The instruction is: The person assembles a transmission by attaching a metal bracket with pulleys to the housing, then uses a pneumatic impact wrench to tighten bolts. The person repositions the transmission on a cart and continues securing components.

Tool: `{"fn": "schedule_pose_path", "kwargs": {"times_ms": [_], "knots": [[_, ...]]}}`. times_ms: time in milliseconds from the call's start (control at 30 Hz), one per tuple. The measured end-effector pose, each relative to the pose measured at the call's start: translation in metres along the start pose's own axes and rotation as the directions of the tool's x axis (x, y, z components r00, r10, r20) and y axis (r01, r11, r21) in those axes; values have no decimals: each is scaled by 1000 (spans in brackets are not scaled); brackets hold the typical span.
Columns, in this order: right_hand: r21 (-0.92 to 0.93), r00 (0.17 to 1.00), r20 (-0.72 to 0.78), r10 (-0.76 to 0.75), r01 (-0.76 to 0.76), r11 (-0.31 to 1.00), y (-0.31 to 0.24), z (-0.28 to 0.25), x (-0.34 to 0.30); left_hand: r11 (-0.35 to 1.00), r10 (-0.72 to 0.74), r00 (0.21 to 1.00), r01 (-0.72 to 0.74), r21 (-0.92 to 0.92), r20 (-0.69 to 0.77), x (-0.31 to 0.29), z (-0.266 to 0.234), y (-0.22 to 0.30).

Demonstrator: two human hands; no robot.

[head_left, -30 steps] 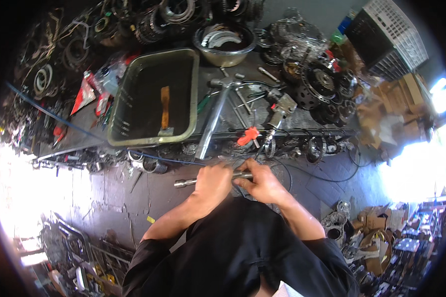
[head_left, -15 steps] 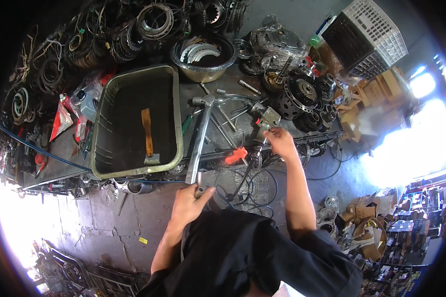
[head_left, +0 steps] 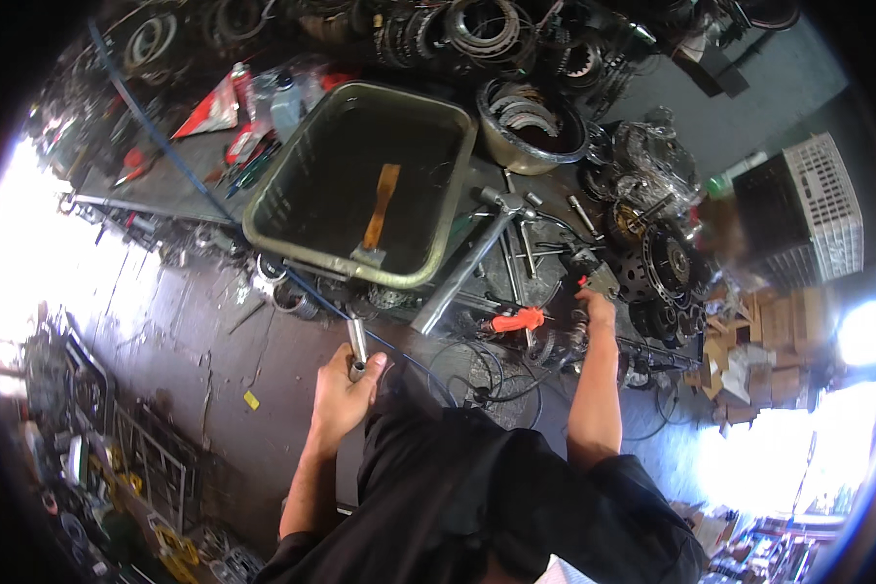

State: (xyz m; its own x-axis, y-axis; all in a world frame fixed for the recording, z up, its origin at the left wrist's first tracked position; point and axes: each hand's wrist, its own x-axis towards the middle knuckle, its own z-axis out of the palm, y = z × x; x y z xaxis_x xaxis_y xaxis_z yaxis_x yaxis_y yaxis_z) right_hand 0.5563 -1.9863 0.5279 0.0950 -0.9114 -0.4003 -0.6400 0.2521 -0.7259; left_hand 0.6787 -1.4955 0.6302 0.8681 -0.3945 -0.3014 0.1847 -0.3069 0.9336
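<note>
Short steel socket tool (head_left: 357, 346) sits clenched in the left hand (head_left: 339, 397), just below the big steel tray (head_left: 292, 255), its long axis running up toward that tray. It is already picked up. Beyond, right of the tray, the right hand (head_left: 594, 310) reaches among gear parts (head_left: 657, 263); its grip is unclear.

Just one view here, a head-worn fisheye looking steeply down from above the person's own dark-clothed chest, so both forearms come in from the lower edge and the black rim rounds off every corner. It faces a cluttered metal workbench (head_left: 214, 156) that fills the upper half of the frame, fairly near, with its straight edges bowing toward the rim. The grimy concrete floor (head_left: 195, 341) takes the lower left, and blown-out daylight sits at the far left and lower right.
</note>
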Motion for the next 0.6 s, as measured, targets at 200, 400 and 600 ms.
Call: {"fn": "schedule_pose_path", "kwargs": {"times_ms": [200, 400, 600], "knots": [[495, 924, 202, -324, 189, 848, 28, -86, -78, 996, -13, 966, -11, -92, -256, -81, 37, -17], [755, 128, 619, -775, -369, 542, 65, -138, -136, 956, -39, 898, -94, -276, -439, -196, 121, -29], [602, -214, 759, -615, -130, 788, 126, -142, -196, 954, -72, 698, -161, -254, -712, -313, 164, -66]]}}
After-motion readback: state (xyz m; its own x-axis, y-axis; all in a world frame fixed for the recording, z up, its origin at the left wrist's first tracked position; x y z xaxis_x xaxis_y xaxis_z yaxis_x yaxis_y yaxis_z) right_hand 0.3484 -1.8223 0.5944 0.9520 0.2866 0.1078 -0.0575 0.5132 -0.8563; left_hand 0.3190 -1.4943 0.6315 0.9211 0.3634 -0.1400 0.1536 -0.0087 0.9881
